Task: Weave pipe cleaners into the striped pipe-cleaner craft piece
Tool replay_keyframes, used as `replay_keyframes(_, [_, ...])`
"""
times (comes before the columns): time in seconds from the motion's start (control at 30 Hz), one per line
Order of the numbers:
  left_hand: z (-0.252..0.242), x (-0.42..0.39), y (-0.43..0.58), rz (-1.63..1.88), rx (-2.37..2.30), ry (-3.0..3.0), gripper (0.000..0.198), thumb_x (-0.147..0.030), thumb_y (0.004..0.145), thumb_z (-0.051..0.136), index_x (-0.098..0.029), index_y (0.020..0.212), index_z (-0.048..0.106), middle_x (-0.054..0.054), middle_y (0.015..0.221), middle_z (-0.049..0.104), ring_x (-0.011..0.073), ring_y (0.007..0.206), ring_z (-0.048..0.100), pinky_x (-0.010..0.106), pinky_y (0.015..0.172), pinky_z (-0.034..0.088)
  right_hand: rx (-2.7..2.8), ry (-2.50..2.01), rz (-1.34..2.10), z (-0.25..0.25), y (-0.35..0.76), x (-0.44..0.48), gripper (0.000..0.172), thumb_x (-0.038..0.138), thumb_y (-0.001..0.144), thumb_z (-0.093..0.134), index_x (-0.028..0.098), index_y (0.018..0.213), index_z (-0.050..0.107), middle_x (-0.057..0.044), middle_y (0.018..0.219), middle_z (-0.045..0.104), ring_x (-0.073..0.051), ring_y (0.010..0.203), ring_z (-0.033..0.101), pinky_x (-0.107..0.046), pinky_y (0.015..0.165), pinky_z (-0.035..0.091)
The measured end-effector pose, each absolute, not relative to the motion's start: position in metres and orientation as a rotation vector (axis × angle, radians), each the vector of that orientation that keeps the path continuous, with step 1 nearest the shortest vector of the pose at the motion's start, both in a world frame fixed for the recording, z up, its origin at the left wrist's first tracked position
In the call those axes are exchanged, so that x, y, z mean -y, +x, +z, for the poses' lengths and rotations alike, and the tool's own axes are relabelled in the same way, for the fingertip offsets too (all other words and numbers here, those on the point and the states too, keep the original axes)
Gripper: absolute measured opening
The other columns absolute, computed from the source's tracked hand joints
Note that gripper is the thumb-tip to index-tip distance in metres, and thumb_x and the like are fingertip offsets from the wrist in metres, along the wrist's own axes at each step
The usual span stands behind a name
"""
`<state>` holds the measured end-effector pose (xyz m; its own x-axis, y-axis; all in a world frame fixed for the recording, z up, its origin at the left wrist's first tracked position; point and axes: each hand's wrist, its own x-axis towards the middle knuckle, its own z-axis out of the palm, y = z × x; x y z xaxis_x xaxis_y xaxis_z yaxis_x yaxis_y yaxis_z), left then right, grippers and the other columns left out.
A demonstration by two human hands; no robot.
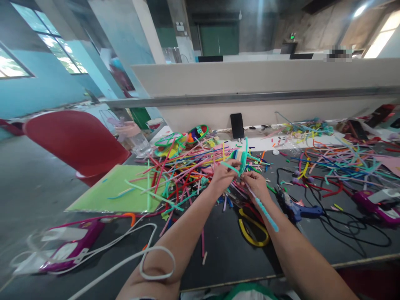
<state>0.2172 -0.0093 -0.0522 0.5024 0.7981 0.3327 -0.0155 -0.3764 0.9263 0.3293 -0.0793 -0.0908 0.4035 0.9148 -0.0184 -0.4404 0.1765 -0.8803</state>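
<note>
Fingers of the left hand clamp the striped teal piece at the hands' twelve o'clock; those of the right hand pinch the blue strand. A slack pinch could loosen either; swung toward three o'clock, the strand's tail might snag the glue gun.

A striped piece is held in the left hand, the right hand placed at its lower end, above a bench strewn with coloured stems; a phone is seen at their twelve o'clock, a glue gun at four, a chair at nine.
</note>
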Motion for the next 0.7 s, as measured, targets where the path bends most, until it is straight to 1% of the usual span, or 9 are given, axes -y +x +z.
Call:
replay_keyframes(0.07, [-0.051, 0.012, 0.217, 1.022, -0.661, 1.838, 0.019, -0.022, 0.077, 0.057, -0.018, 0.093, 0.066, 0.005, 0.09, 0.064, 0.0149, 0.07, 0.059, 0.024, 0.059, 0.047, 0.62, -0.964, 1.029, -0.094, 0.33, 0.078, 0.016, 0.028, 0.06, 0.073, 0.019, 0.065, 0.062, 0.005, 0.047, 0.059, -0.011, 0.044, 0.054, -0.025, 0.053, 0.048])
replay_keyframes(0.17, [-0.049, 0.016, 0.217, 1.081, -0.668, 2.001, 0.012, -0.024, 0.076, 0.062, -0.018, 0.085, 0.067, 0.004, 0.082, 0.063, 0.0167, 0.076, 0.059, 0.025, 0.065, 0.046, 0.671, -1.007, 0.996, -0.098, 0.332, 0.076, 0.016, 0.029, 0.059, 0.073, 0.019, 0.065, 0.062, 0.004, 0.05, 0.062, -0.012, 0.047, 0.056, -0.024, 0.051, 0.046])
replay_keyframes(0.23, [-0.047, 0.017, 0.218, 1.104, -0.703, 2.091, 0.006, -0.024, 0.073, 0.065, -0.017, 0.074, 0.065, 0.003, 0.073, 0.06, 0.0158, 0.073, 0.056, 0.026, 0.066, 0.043, 0.704, -1.04, 0.97, -0.099, 0.332, 0.075, 0.017, 0.031, 0.059, 0.073, 0.019, 0.064, 0.062, 0.004, 0.052, 0.062, -0.012, 0.047, 0.057, -0.024, 0.051, 0.045])
replay_keyframes(0.33, [-0.047, 0.017, 0.219, 1.084, -0.741, 2.159, 0.014, -0.023, 0.074, 0.063, -0.017, 0.062, 0.059, 0.0, 0.063, 0.054, 0.0132, 0.064, 0.05, 0.025, 0.061, 0.038, 0.75, -1.049, 0.948, -0.096, 0.331, 0.077, 0.017, 0.032, 0.061, 0.073, 0.019, 0.062, 0.061, 0.003, 0.052, 0.063, -0.012, 0.047, 0.056, -0.025, 0.052, 0.046])
replay_keyframes(0.47, [-0.047, 0.015, 0.218, 1.047, -0.772, 2.149, 0.02, -0.027, 0.078, 0.057, -0.018, 0.061, 0.053, -0.002, 0.059, 0.049, 0.012, 0.059, 0.045, 0.024, 0.056, 0.032, 0.745, -1.032, 0.991, -0.088, 0.328, 0.079, 0.02, 0.032, 0.057, 0.076, 0.018, 0.062, 0.062, 0.002, 0.052, 0.064, -0.012, 0.048, 0.057, -0.026, 0.053, 0.047])
replay_keyframes(0.57, [-0.045, 0.014, 0.216, 1.047, -0.811, 2.152, 0.022, -0.029, 0.078, 0.057, -0.018, 0.06, 0.049, -0.002, 0.059, 0.049, 0.0121, 0.06, 0.045, 0.024, 0.056, 0.032, 0.707, -0.938, 1.046, -0.085, 0.325, 0.08, 0.025, 0.032, 0.053, 0.079, 0.018, 0.063, 0.061, 0.002, 0.053, 0.064, -0.012, 0.049, 0.058, -0.026, 0.055, 0.048])
replay_keyframes(0.7, [-0.043, 0.014, 0.216, 1.043, -0.825, 2.133, 0.022, -0.028, 0.075, 0.059, -0.018, 0.058, 0.048, -0.002, 0.058, 0.048, 0.0117, 0.06, 0.045, 0.023, 0.055, 0.032, 0.739, -0.892, 1.104, -0.09, 0.324, 0.081, 0.025, 0.032, 0.055, 0.08, 0.018, 0.07, 0.064, 0.001, 0.059, 0.066, -0.013, 0.052, 0.059, -0.025, 0.055, 0.047])
